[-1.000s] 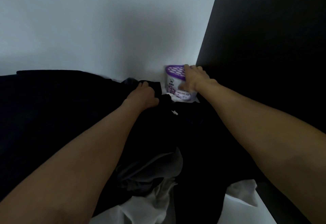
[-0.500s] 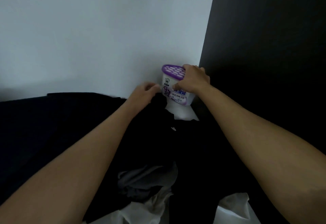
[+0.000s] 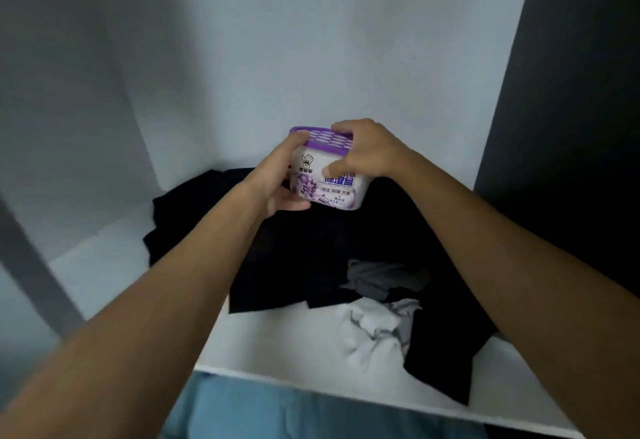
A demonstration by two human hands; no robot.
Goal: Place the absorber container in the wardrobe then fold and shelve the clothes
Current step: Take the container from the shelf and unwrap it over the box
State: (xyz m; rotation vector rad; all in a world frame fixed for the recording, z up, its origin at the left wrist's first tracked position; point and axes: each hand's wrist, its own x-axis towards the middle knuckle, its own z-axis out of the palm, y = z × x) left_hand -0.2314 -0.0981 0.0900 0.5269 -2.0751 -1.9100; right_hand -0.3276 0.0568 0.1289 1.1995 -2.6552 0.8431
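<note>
Since half a second ago the absorber container has come away from the back right corner, and the left hand has left the dark cloth to join the right hand on it. Now both hands grip the tub. The left hand cups its near left side with fingers curled under the base, and the right hand reaches over the purple lid with the thumb pressed on the front label. The container is upright, or nearly so, and seems to be held just above the heap rather than resting on it.

The step in hand is the first one, placing the absorber, and the folding has not begun. I judge the next move calls for a bare, level spot where the tub can stand upright. That means either setting it down to the left of the left hand, where the shelf shows white, or clearing cloth from under the hands first. Standing it on rumpled fabric risks a tip.

Below and just nearer than the hands lies the dark clothing, unfolded. A grey garment and a crumpled white garment lie nearer still, under the right forearm.

The wardrobe is pale inside: a back wall beyond the hands and a side wall well to the left. A dark panel stands close on the right. Under the shelf's front edge something blue shows, but I cannot tell what it is.
</note>
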